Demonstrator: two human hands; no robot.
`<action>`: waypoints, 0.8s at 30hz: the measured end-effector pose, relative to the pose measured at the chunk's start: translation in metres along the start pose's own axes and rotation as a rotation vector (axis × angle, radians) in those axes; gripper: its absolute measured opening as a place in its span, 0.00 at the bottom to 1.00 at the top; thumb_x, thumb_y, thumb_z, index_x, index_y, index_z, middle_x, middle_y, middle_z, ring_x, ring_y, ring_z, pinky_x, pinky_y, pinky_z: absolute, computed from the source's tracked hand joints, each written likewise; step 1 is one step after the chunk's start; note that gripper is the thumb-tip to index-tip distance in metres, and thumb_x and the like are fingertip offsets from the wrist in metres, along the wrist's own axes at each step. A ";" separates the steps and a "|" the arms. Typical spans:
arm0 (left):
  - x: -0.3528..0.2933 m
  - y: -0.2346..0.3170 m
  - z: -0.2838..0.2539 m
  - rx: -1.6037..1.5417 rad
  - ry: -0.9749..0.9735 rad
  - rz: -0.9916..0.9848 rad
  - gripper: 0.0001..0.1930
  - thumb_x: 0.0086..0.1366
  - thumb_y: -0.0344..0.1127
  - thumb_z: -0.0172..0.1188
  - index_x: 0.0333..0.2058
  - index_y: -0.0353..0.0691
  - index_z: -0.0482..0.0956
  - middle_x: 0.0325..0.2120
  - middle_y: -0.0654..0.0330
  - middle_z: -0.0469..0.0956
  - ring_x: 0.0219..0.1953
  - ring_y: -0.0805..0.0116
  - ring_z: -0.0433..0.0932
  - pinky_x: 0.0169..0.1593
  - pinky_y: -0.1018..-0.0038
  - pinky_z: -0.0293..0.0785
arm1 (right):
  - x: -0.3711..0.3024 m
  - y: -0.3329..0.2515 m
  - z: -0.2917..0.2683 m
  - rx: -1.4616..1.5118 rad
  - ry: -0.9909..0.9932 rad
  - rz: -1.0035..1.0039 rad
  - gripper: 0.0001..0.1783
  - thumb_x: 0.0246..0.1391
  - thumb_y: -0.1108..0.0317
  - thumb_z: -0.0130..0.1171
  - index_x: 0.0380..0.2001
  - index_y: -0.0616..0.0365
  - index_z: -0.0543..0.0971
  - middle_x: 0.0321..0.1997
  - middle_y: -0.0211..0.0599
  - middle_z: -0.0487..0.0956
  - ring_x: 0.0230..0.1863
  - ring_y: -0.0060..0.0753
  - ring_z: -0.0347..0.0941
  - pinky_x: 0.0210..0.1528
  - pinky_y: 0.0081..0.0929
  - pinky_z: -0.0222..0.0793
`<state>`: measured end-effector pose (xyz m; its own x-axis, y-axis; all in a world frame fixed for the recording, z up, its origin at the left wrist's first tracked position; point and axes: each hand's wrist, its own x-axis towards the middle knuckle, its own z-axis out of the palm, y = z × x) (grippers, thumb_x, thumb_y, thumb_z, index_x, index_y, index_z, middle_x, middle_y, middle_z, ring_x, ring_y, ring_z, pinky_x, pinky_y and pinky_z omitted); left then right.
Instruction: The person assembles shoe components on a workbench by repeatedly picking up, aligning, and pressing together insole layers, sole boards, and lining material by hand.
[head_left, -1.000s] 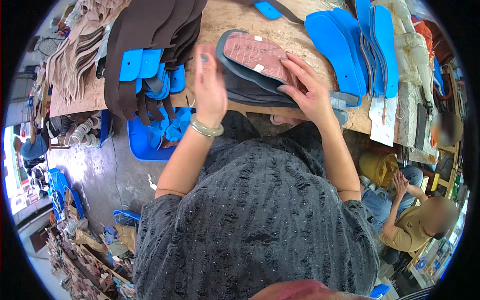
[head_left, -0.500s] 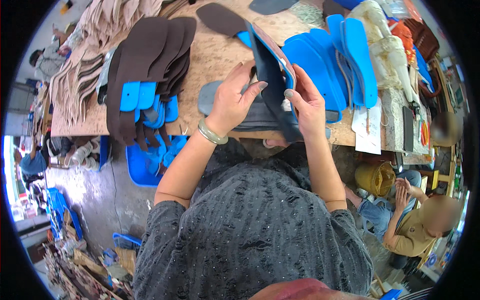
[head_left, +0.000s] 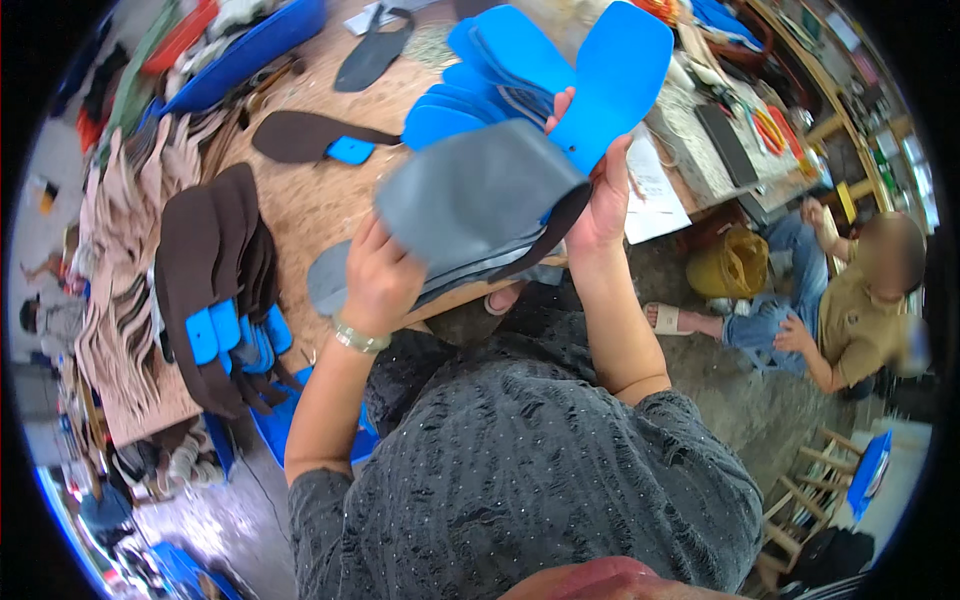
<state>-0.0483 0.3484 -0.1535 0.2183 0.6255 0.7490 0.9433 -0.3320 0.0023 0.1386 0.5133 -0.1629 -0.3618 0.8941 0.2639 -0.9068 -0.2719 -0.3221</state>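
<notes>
Yellow bucket [head_left: 710, 278] right of blue insole [head_left: 622, 85]

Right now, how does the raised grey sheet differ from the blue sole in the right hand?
The grey sheet is dull grey; the blue sole is bright blue.
The grey sheet bends over near the right hand; the blue sole looks nearly flat.
The grey sheet looks motion-blurred; the blue sole is sharper.
Both are held up above the table.

Left hand [head_left: 382, 280] grips near-left edge of bent grey sheet [head_left: 475, 185], fingers blurred. Right hand [head_left: 600, 200] pinches blue insole [head_left: 622, 70] between thumb and fingers. Brown pieces [head_left: 203, 230] lie left of left fingers; blue pile [head_left: 435, 115] beyond.
</notes>
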 end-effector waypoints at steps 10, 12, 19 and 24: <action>-0.003 -0.005 0.019 -0.255 -0.123 -0.284 0.20 0.50 0.17 0.60 0.42 0.43 0.84 0.51 0.56 0.80 0.55 0.54 0.77 0.59 0.60 0.70 | 0.000 0.001 -0.015 -0.142 -0.071 -0.030 0.28 0.64 0.59 0.58 0.64 0.51 0.64 0.65 0.43 0.69 0.66 0.49 0.66 0.66 0.48 0.67; -0.007 -0.009 0.007 -0.302 -0.061 -0.401 0.20 0.52 0.16 0.59 0.44 0.42 0.84 0.51 0.56 0.80 0.54 0.55 0.77 0.57 0.65 0.73 | 0.000 -0.003 -0.014 -0.231 -0.123 -0.061 0.27 0.64 0.60 0.58 0.64 0.50 0.64 0.65 0.43 0.69 0.64 0.52 0.68 0.63 0.53 0.70; -0.043 -0.039 -0.024 -0.364 0.259 -0.718 0.21 0.60 0.13 0.50 0.46 0.39 0.82 0.53 0.55 0.78 0.54 0.62 0.78 0.54 0.73 0.74 | -0.015 -0.013 -0.007 -0.322 -0.141 0.015 0.34 0.67 0.49 0.51 0.69 0.53 0.57 0.68 0.47 0.64 0.64 0.51 0.68 0.58 0.56 0.73; -0.109 -0.034 -0.040 -0.191 -0.011 -0.854 0.19 0.58 0.19 0.50 0.46 0.37 0.82 0.54 0.51 0.77 0.57 0.54 0.75 0.61 0.66 0.68 | -0.031 -0.013 -0.007 -0.507 -0.128 0.178 0.33 0.68 0.52 0.50 0.69 0.57 0.58 0.64 0.46 0.70 0.61 0.47 0.71 0.57 0.46 0.74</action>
<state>-0.1142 0.2632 -0.2087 -0.5404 0.7209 0.4340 0.7276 0.1413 0.6713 0.1630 0.4918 -0.1728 -0.5522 0.7910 0.2633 -0.6227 -0.1813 -0.7612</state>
